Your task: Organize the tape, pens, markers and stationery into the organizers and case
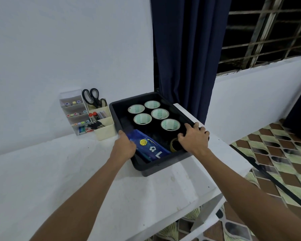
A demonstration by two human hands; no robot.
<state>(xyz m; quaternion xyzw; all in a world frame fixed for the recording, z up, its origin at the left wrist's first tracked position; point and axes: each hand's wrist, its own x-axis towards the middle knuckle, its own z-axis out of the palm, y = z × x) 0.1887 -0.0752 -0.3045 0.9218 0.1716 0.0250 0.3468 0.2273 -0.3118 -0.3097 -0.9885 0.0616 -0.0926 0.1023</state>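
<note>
We see both hands on the black tray (165,166) at the white table's (59,180) far right. Left hand (124,146) grips its left rim, fingers curled over; right hand (194,136) grips the right rim. Inside: five black tape rolls (157,114) lying flat, a blue pencil case (149,145), a brownish tape roll (174,145) under the right hand. Left of tray: cream organizer (105,126) with scissors (91,98), clear tiered organizer (73,110) with markers (74,102).
</note>
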